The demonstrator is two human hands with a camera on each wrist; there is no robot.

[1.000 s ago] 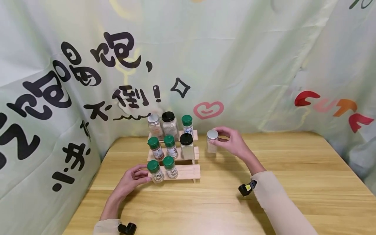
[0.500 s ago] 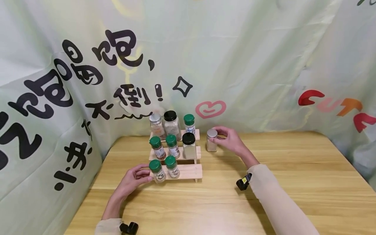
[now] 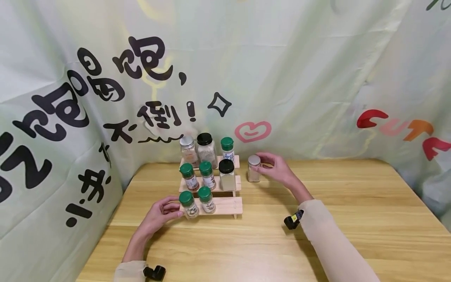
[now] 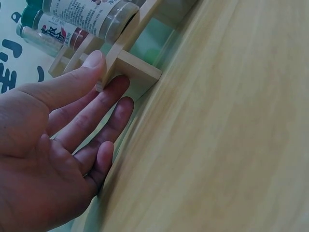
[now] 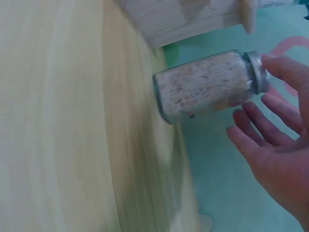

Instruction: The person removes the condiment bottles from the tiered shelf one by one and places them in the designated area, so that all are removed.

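A three-tier wooden spice rack [image 3: 225,206] stands on the table. Its lowest tier's left end lies between the thumb and fingers of my left hand [image 3: 160,215]; in the left wrist view the thumb [image 4: 72,84] is on the edge, with fingertips by the leg. Right of the rack, my right hand [image 3: 276,169] holds a square glass jar [image 3: 253,175] with a silver lid by its upper part. The right wrist view shows coarse pinkish grains in this jar [image 5: 203,84], which is upright with its base at the tabletop, thumb at the lid and fingers behind.
Two green-capped jars [image 3: 206,199] stand on the bottom tier. The middle tier bears two more and a black-lidded jar [image 3: 227,176]. A silver-lidded jar [image 3: 189,152], a black-lidded jar [image 3: 206,150] and a green-capped jar [image 3: 227,148] stand on top. A printed curtain [image 3: 303,78] hangs behind.
My right hand and its jar have shifted slightly left towards the rack, mostly in the first half second. The left hand stays at the rack's end. The head view has shifted a little.
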